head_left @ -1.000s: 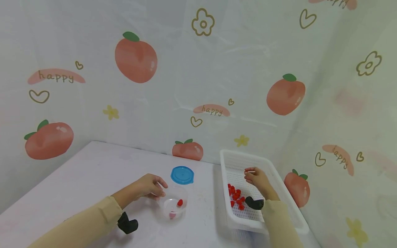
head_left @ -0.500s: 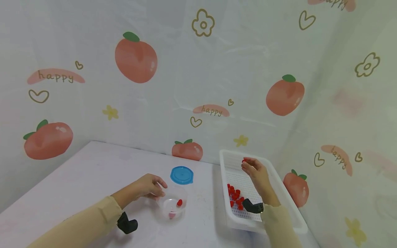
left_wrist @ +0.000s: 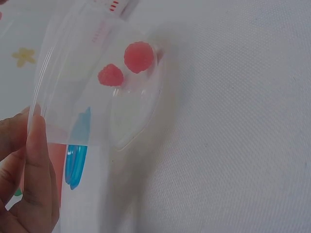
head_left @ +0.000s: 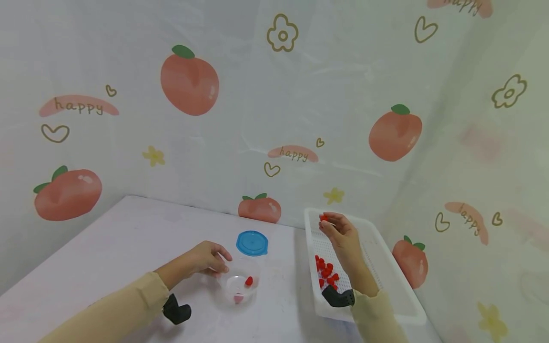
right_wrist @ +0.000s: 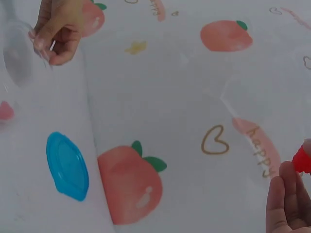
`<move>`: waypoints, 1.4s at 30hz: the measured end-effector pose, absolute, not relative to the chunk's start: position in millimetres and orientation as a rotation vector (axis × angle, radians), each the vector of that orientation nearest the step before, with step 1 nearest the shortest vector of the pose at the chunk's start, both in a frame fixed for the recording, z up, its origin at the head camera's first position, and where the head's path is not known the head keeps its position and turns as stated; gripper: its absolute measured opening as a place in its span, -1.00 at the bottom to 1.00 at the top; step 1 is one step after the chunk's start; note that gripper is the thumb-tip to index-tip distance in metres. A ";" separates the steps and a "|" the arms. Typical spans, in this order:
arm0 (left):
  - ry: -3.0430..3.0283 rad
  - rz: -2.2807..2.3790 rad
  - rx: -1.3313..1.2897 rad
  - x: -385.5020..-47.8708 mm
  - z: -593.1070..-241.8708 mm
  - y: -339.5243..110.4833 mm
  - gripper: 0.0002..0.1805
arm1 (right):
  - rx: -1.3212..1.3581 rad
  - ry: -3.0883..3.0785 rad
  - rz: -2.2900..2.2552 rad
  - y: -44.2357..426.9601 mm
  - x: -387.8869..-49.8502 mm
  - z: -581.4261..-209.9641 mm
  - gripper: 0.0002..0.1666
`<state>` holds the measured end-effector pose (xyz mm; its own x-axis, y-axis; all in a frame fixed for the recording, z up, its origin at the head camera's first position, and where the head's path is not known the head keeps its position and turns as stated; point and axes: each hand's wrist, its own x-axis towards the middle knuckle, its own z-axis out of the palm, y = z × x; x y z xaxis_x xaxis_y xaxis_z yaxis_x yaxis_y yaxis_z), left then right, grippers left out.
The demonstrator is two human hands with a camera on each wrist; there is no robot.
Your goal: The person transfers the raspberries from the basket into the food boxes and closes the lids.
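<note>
My left hand pinches the rim of a clear plastic bowl on the table; in the left wrist view the fingers grip the bowl's wall. Two red raspberry-like pieces lie inside the bowl. Above the far left part of a white perforated basket, my right hand pinches a red raspberry between thumb and fingers. The right wrist view shows that raspberry at its right edge. Several more raspberries lie at the basket's left side.
A blue lid lies flat on the white table, behind the bowl. Black wrist devices are on both arms. A curtain printed with peaches stands behind the table and along its right side.
My right hand has moved left and up from over the middle of the basket with a raspberry, which now shows more clearly. The left hand and the bowl have stayed in place.
</note>
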<state>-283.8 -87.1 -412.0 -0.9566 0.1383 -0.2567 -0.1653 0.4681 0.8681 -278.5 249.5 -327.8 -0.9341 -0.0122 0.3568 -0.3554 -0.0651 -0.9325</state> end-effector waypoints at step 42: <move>2.405 1.521 -0.007 -284.2 -413.9 -88.0 -0.74 | 0.508 -2.236 2.062 147.6 -232.3 -381.2 -0.67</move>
